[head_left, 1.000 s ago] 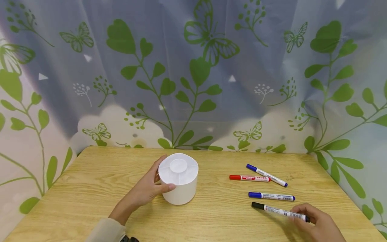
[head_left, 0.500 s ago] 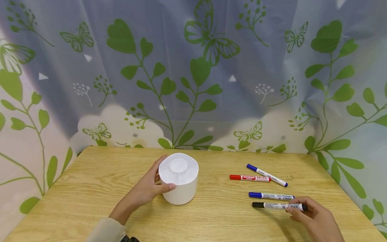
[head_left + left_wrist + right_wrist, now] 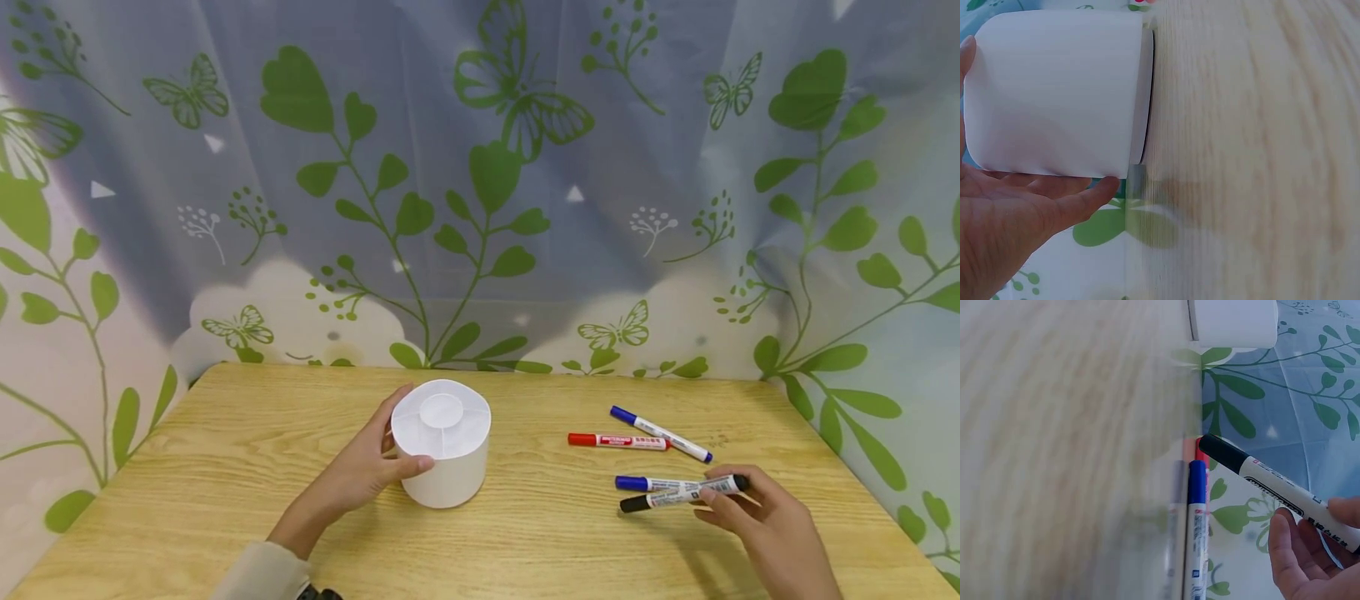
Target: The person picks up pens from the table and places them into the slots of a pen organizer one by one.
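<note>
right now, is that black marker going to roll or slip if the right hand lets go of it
Probably it would roll: the black marker is a smooth round barrel, one end lifted and slanting over the blue marker. It looks stiff and light, since the right hand raises it with fingertips alone. The flat wooden table and neighbouring blue marker might stop it soon.

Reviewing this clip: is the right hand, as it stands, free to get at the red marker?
Probably yes: the right hand already grips the black marker, but the red marker lies uncovered nearby on the table.
</note>
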